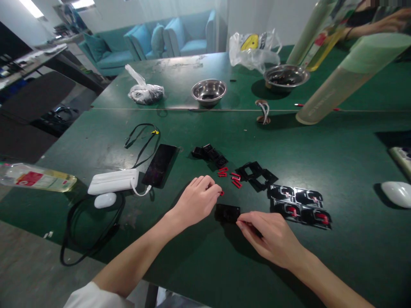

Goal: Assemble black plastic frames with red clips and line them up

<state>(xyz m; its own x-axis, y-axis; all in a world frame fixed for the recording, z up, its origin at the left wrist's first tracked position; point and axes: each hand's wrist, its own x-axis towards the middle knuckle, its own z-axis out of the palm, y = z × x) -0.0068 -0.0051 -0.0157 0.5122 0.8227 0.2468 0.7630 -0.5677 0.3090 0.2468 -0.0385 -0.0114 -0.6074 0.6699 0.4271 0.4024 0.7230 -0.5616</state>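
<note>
My left hand (201,199) is closed, pinching a small red plastic piece (221,193) at its fingertips. With thumb and fingers, my right hand (271,235) grips the right end of a black rectangular plastic part (227,212) just above the table. Beyond my left hand lie several loose red pieces (236,183) beside a small heap of black plastic parts (210,155). Flat black square frames (257,174) overlap to their right. Nearer my right hand sit black trays with red parts (300,206), set in two rows.
On the left are a phone (160,164), a white power bank (112,181), a coiled black cable (67,237) and a drink bottle (38,177) on its side. Metal bowls (208,92) and a tall green-capped bottle (346,81) stand farther back. A white mouse (397,194) lies right. Another person's hand (382,25) shows top right.
</note>
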